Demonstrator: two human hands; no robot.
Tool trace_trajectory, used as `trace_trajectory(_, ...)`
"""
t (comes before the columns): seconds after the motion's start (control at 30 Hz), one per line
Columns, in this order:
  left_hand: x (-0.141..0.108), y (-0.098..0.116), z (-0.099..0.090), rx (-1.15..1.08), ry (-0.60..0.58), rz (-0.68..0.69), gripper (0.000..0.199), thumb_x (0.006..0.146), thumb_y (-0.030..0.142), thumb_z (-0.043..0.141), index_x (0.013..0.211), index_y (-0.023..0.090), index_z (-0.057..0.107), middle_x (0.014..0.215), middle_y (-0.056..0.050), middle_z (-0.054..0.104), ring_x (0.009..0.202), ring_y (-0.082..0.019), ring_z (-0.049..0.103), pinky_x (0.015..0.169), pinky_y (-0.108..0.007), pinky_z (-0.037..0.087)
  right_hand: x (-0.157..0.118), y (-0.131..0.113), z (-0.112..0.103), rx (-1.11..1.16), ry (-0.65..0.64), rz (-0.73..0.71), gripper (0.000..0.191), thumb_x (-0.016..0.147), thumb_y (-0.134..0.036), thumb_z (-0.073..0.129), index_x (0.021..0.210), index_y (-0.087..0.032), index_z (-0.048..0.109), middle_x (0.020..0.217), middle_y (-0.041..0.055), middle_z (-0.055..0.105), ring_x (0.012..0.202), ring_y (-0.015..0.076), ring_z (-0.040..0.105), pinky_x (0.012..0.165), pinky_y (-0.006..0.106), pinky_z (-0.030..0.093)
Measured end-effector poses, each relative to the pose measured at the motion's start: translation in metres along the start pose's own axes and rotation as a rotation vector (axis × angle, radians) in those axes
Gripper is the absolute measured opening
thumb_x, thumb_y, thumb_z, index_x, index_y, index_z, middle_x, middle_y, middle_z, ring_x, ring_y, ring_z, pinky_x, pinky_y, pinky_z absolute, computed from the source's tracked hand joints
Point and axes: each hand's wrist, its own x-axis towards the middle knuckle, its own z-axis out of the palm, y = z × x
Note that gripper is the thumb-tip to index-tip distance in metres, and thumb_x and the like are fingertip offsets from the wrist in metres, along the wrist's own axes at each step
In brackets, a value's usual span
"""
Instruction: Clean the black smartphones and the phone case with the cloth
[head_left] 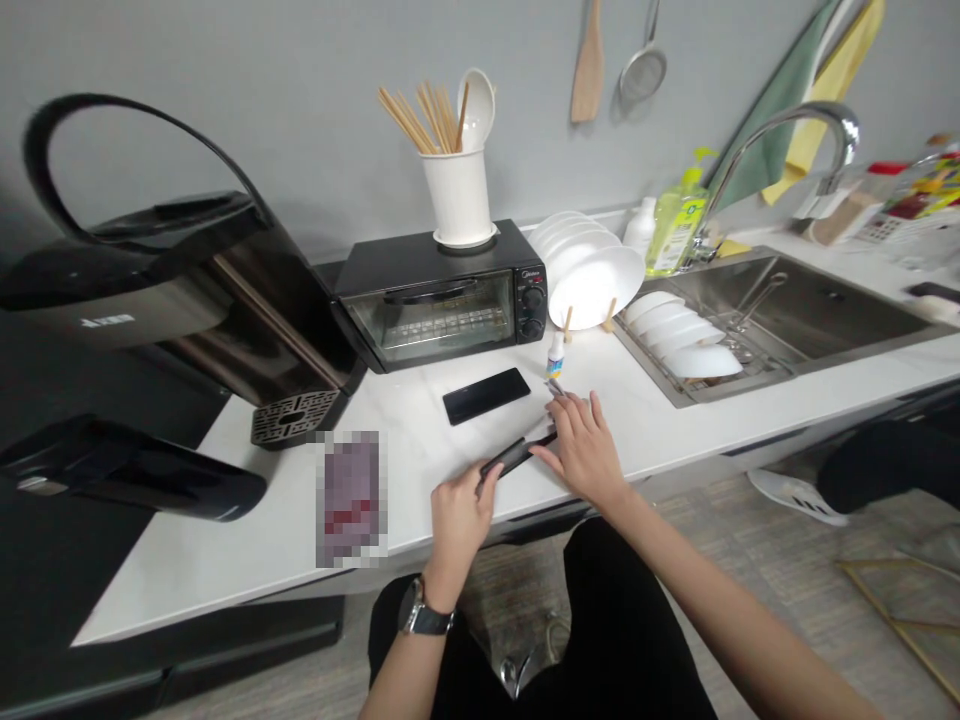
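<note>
Over the counter's front edge, my left hand (463, 512) is closed around the near end of a long, slim black object (514, 457); its exact kind is unclear. A pale flat piece (538, 430) shows along its far part. My right hand (585, 447) lies over the far end, thumb against the black object and fingers curled beyond it, hiding part of it. By the right fingertips is a small metallic tip (556, 387). Just behind it stands a small white bottle (554, 358) with a blue label. A black phone (486, 396) lies flat left of the bottle.
Behind stands a toaster oven (442, 310) bearing a white holder (457, 195) of chopsticks. Left are a drink machine (247, 300), a dark cylinder (187, 480) and a blurred-out item (351, 500). Right are racked plates (596, 285), bowls (701, 360) and a sink (832, 350). A person's shoe (799, 497) shows below.
</note>
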Motion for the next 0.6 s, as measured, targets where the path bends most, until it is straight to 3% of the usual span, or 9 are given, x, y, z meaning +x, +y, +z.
trace_trajectory(0.1, 0.000, -0.004, 0.004, 0.050, -0.020, 0.001, 0.027, 0.099, 0.030, 0.053, 0.105, 0.019, 0.077, 0.081, -0.008, 0.081, 0.064, -0.021, 0.073, 0.059, -0.027, 0.046, -0.001, -0.030, 0.009, 0.079, 0.035, 0.040, 0.083, 0.096, -0.072, 0.046, 0.136, 0.001, 0.052, 0.139, 0.0291, 0.056, 0.149, 0.0444, 0.031, 0.122, 0.066, 0.023)
trace_trajectory(0.2, -0.001, -0.011, 0.007, 0.094, -0.069, 0.021, 0.022, 0.091, 0.021, 0.055, 0.087, 0.018, 0.077, 0.066, -0.007, 0.076, 0.053, -0.020, 0.067, 0.054, -0.027, 0.044, -0.008, -0.061, 0.015, 0.175, -0.071, -0.251, 0.087, 0.095, -0.074, 0.047, 0.146, -0.004, 0.046, 0.147, 0.0236, 0.054, 0.153, 0.0386, 0.027, 0.124, 0.060, 0.025)
trace_trajectory(0.27, -0.001, -0.012, 0.006, 0.105, -0.073, 0.029, 0.021, 0.089, 0.019, 0.056, 0.081, 0.018, 0.075, 0.065, -0.007, 0.075, 0.054, -0.020, 0.067, 0.055, -0.027, 0.044, -0.010, -0.052, 0.011, 0.174, -0.118, -0.377, 0.081, 0.098, -0.070, 0.045, 0.153, -0.011, 0.040, 0.150, 0.0190, 0.054, 0.150, 0.0346, 0.033, 0.125, 0.058, 0.023)
trace_trajectory(0.33, -0.002, -0.009, 0.004, 0.067, -0.059, 0.025, 0.022, 0.095, 0.022, 0.055, 0.092, 0.018, 0.077, 0.073, -0.007, 0.078, 0.061, -0.020, 0.072, 0.059, -0.026, 0.047, -0.005, -0.021, 0.004, 0.128, -0.101, -0.332, 0.075, 0.101, -0.067, 0.043, 0.153, -0.013, 0.040, 0.148, 0.0189, 0.056, 0.144, 0.0347, 0.042, 0.124, 0.061, 0.021)
trace_trajectory(0.43, 0.000, -0.001, 0.001, -0.023, -0.039, 0.000, 0.027, 0.102, 0.033, 0.053, 0.105, 0.020, 0.077, 0.083, -0.008, 0.081, 0.068, -0.021, 0.075, 0.062, -0.026, 0.048, 0.007, 0.016, 0.001, 0.054, 0.005, -0.066, 0.066, 0.103, -0.063, 0.039, 0.138, -0.008, 0.052, 0.133, 0.0228, 0.063, 0.133, 0.0387, 0.051, 0.121, 0.066, 0.023)
trace_trajectory(0.53, 0.001, 0.002, 0.000, -0.045, -0.029, -0.030, 0.027, 0.102, 0.034, 0.055, 0.105, 0.019, 0.077, 0.082, -0.007, 0.081, 0.069, -0.021, 0.076, 0.062, -0.026, 0.049, 0.007, -0.002, 0.009, 0.053, 0.081, 0.082, 0.073, 0.100, -0.067, 0.040, 0.133, -0.004, 0.052, 0.133, 0.0274, 0.058, 0.141, 0.0446, 0.042, 0.118, 0.069, 0.025)
trace_trajectory(0.6, 0.002, -0.001, 0.001, -0.045, -0.040, -0.028, 0.023, 0.099, 0.027, 0.056, 0.104, 0.019, 0.077, 0.082, -0.006, 0.081, 0.068, -0.020, 0.075, 0.063, -0.026, 0.050, -0.002, -0.032, 0.015, 0.097, 0.054, 0.006, 0.082, 0.097, -0.072, 0.043, 0.140, -0.002, 0.047, 0.142, 0.0290, 0.053, 0.149, 0.0463, 0.029, 0.120, 0.069, 0.024)
